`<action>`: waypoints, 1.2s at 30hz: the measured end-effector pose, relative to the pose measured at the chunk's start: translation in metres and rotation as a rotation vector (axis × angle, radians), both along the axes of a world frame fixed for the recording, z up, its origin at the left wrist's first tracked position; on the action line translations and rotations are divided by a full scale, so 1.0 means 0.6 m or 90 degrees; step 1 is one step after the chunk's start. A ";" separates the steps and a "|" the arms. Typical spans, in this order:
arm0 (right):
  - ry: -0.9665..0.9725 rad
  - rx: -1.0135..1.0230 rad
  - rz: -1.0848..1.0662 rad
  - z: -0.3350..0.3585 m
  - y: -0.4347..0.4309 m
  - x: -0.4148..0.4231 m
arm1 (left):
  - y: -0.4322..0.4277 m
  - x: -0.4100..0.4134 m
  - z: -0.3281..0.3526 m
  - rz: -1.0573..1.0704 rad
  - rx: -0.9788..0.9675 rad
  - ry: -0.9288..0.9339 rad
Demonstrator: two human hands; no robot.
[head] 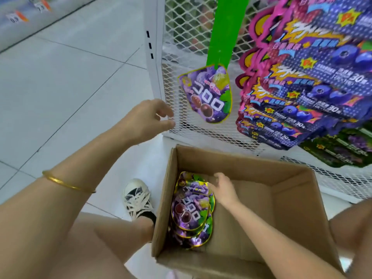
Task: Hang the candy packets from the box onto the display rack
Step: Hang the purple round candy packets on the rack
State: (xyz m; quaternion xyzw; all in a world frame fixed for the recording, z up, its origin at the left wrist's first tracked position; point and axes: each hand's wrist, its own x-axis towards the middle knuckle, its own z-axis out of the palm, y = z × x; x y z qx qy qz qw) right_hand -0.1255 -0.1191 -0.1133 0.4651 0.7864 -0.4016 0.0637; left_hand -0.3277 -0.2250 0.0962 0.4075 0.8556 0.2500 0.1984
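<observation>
The hanging candy packet [207,93] is purple with a yellow rim, white block letters, dark red grapes and a green leaf. The packets in the box [191,212] carry the same print. The box [261,164] is plain brown cardboard. The rack [181,121] is white mesh, with a bright green strip [223,31] before it. The neighbouring packets [314,81] are dotted blue-violet with pink edges, yellow bursts and blueberries. The floor [60,77] is pale grey tile. The bangle [66,183] is gold.

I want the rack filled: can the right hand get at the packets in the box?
Likely yes: the box is open on top, and the right hand is inside, fingers at the uncovered packets.
</observation>
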 end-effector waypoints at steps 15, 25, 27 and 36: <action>0.109 -0.256 -0.184 -0.072 -0.027 -0.011 | 0.057 0.015 -0.037 -0.200 -0.163 -0.085; 0.390 0.032 0.056 0.270 0.055 -0.007 | 0.112 0.024 0.046 0.037 0.169 -0.064; 0.419 0.095 0.062 0.317 0.061 -0.012 | 0.129 0.016 0.076 0.110 0.325 -0.081; 0.423 0.373 0.009 0.410 0.077 -0.054 | 0.233 0.006 0.096 0.088 0.478 -0.153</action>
